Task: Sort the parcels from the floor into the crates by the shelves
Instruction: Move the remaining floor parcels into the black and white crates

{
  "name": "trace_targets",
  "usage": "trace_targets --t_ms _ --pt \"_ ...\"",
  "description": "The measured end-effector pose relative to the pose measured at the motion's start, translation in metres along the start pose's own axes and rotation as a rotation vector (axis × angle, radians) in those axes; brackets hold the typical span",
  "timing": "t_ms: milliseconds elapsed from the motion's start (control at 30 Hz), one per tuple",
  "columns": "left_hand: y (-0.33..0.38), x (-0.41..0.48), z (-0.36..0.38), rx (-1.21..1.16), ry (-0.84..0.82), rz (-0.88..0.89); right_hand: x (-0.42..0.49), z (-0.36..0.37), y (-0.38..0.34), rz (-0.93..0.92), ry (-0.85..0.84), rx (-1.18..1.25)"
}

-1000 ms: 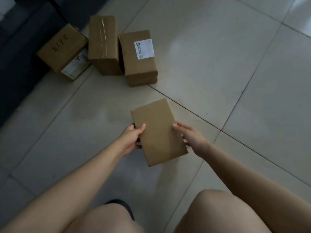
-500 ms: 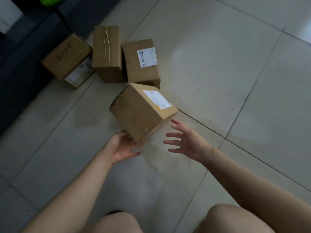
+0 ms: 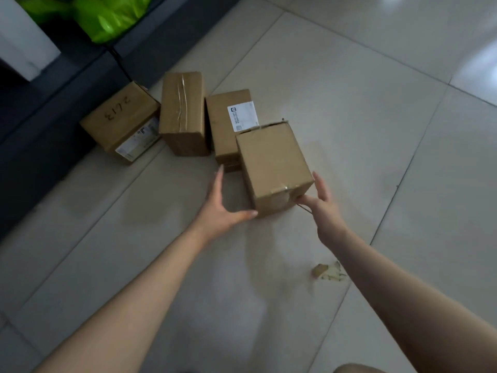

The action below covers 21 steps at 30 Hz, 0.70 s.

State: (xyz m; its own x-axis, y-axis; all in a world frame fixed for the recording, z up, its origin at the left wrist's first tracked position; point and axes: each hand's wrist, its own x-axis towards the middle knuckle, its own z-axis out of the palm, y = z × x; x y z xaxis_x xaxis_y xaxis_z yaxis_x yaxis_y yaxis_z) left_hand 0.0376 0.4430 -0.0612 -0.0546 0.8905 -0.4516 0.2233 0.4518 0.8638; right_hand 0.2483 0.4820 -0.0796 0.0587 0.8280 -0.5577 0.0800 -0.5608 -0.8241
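Observation:
A plain brown cardboard parcel (image 3: 271,162) stands on the tiled floor, against the front of a labelled parcel (image 3: 231,122). My left hand (image 3: 223,205) is spread at the parcel's left side, its thumb touching the bottom front corner. My right hand (image 3: 320,200) has straight fingers at the parcel's lower right edge. Neither hand grips it. Left of these stand a taped parcel (image 3: 183,111) and a parcel marked with handwritten digits (image 3: 121,122).
A dark shelf base (image 3: 53,84) runs along the left, with a green bag (image 3: 107,14) and a white post (image 3: 24,41) above it. A crumpled scrap of tape (image 3: 328,271) lies on the tiles near my right forearm. My knee (image 3: 357,368) shows at the bottom edge.
The parcel that I held in both hands has tumbled forward and now stands on the floor beside the row. Both hands let go and followed it forward.

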Motion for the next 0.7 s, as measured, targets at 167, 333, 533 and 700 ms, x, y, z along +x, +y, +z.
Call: trace_targets --t_ms 167,333,533,700 --pt "0.021 0.017 0.020 -0.455 0.070 -0.041 -0.003 -0.003 -0.036 -0.172 -0.117 -0.001" --pt "-0.021 0.026 0.009 -0.256 0.162 -0.371 -0.008 -0.008 -0.025 -0.062 0.042 -0.185" --pt "-0.037 0.012 0.016 -0.440 0.070 -0.412 -0.019 0.003 -0.003 0.297 -0.266 -0.232" --pt "-0.035 0.013 0.021 -0.071 0.244 -0.255 -0.019 0.019 0.001 0.259 -0.163 -0.075"
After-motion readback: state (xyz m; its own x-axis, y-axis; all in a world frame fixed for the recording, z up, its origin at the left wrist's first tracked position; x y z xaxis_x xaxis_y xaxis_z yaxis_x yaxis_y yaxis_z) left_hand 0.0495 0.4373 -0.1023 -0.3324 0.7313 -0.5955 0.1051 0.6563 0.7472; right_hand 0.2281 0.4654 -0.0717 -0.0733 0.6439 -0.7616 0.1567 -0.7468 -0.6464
